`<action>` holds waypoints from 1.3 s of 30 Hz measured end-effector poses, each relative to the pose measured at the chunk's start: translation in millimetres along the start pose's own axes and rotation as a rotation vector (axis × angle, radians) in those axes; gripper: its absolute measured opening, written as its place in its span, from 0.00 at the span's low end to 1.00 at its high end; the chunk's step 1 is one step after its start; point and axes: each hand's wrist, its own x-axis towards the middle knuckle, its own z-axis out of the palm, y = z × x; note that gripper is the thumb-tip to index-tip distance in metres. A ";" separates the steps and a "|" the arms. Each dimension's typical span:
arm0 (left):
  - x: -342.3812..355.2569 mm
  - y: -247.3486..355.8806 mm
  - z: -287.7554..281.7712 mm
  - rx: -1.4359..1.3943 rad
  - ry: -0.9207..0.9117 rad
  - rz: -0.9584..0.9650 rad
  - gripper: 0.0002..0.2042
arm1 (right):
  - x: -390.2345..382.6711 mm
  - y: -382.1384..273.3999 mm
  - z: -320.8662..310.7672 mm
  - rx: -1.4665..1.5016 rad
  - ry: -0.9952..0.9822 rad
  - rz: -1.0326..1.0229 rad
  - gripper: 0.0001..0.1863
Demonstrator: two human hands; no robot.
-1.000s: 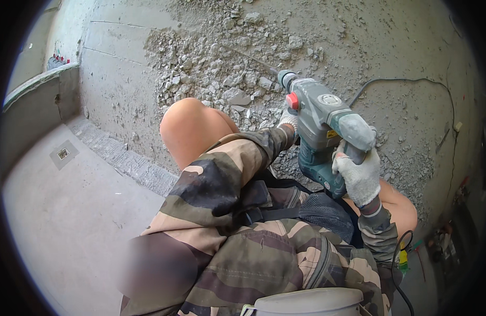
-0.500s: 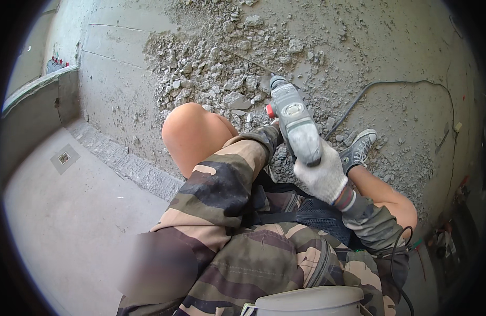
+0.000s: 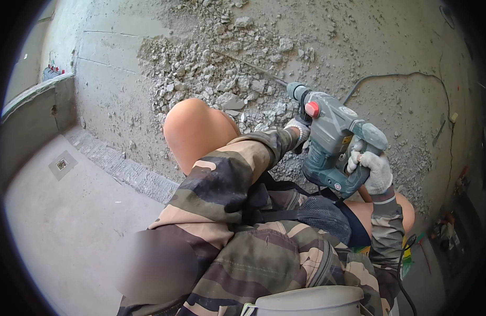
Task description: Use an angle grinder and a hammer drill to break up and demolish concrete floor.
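Gripping a hammer drill (image 3: 332, 126); yellow label (image 3: 346, 141) on side.

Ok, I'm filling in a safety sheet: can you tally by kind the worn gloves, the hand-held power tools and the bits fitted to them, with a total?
Worn gloves: 2, left glove and right glove
Power tool: 1, grey-green hammer drill
Fitted bit: 1, long thin bit
Total: 4
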 end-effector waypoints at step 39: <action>-30.0 -33.3 -59.4 1.203 0.371 -0.329 0.11 | 19.0 267.5 -33.9 1.011 0.249 0.522 0.08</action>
